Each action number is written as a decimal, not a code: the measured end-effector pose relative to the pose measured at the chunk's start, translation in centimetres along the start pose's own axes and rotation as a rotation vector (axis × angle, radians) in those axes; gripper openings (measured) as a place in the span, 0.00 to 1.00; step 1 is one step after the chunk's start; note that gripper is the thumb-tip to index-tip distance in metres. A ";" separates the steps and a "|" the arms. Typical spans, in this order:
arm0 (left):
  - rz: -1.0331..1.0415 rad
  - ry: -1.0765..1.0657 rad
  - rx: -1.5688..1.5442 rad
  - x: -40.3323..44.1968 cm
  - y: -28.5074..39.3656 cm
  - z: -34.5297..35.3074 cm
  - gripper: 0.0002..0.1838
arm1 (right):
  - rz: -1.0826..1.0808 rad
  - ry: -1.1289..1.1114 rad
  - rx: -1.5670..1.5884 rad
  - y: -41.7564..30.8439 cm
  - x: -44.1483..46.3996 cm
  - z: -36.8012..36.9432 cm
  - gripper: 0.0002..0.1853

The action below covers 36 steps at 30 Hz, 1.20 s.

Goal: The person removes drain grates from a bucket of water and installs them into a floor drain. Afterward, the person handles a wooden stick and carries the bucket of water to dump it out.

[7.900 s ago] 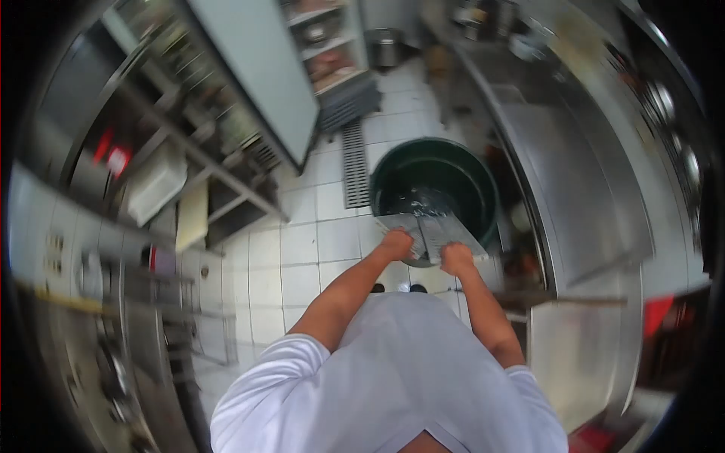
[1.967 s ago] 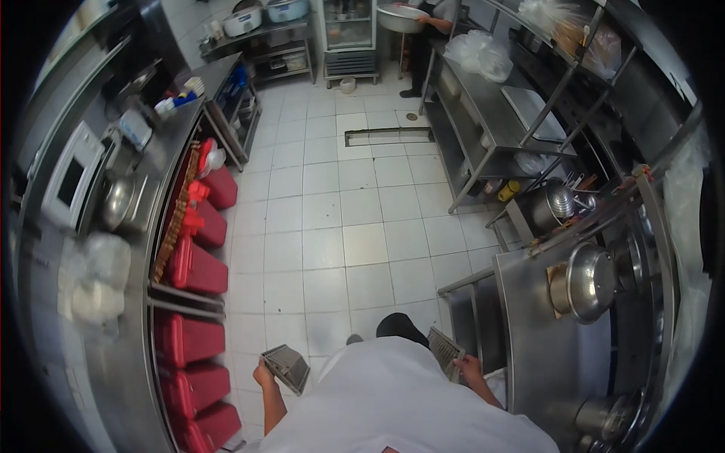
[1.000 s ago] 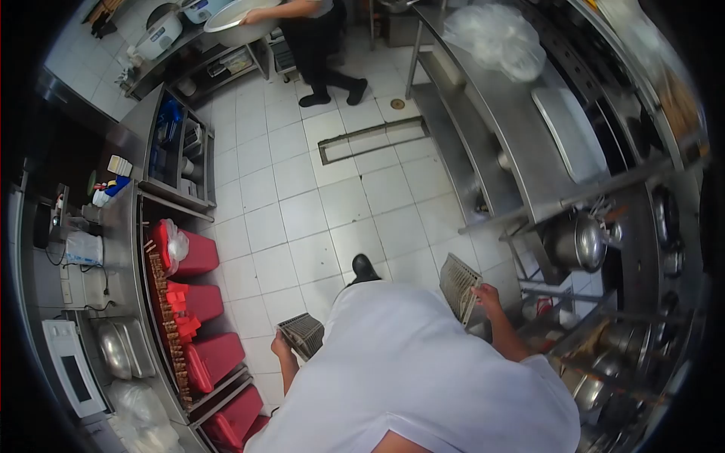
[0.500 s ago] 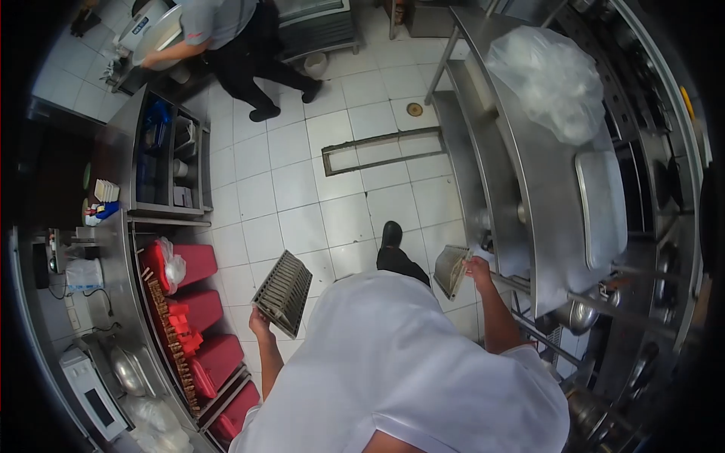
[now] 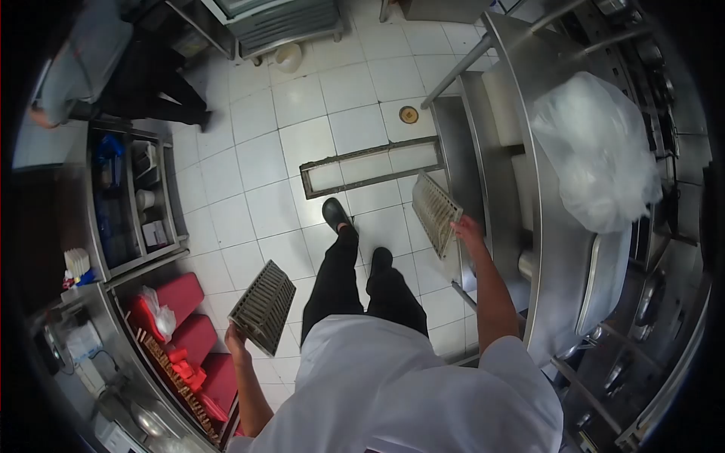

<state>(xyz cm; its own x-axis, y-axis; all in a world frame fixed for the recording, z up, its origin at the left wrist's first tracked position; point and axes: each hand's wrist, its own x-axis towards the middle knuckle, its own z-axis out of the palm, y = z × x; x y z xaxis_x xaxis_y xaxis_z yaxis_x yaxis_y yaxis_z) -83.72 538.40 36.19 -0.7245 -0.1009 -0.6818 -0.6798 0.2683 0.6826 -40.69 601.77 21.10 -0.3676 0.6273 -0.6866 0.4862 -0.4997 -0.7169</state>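
My left hand [image 5: 236, 341] is closed on the lower left edge of a slatted grey grate [image 5: 264, 306], which hangs tilted over the white tiles. A second slatted grate [image 5: 436, 214] is gripped at its right edge by my right hand [image 5: 467, 229], close to the side of the steel table. The two grates are apart, one on each side of my legs. Past my shoes, a rectangular drain channel [image 5: 370, 166] with a dark border is set in the floor, with no grate over it.
A steel table [image 5: 563, 264] on the right holds a big clear plastic bag [image 5: 596, 155] and a tray [image 5: 606, 283]. Red bins [image 5: 181, 298] stand at lower left. Another person [image 5: 143, 79] is at upper left. A white bucket [image 5: 288, 57] and a round floor drain [image 5: 408, 115] lie ahead.
The drain channel, steel table and plastic bag are nearer than before. The other person has moved to the far upper left. Both hands still hold their grates, and both my shoes now show.
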 end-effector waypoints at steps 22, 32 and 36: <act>0.127 -0.060 0.197 10.3 10.4 23.4 0.18 | -0.101 0.150 -0.918 -6.2 35.2 26.8 0.13; 0.102 -0.045 0.304 12.6 10.7 31.3 0.20 | -0.101 0.240 -1.088 3.9 47.5 35.6 0.05; 0.077 0.047 0.317 14.0 9.7 34.2 0.19 | -0.063 0.313 -1.168 8.1 54.9 30.7 0.06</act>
<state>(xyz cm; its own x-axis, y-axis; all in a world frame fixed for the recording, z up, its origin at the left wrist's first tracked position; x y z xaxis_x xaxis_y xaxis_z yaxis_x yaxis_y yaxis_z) -96.57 572.41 24.31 -0.7819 -0.1107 -0.6135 -0.5587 0.5610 0.6108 -81.24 613.78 -26.14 -0.2873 0.8293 -0.4793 0.9564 0.2759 -0.0958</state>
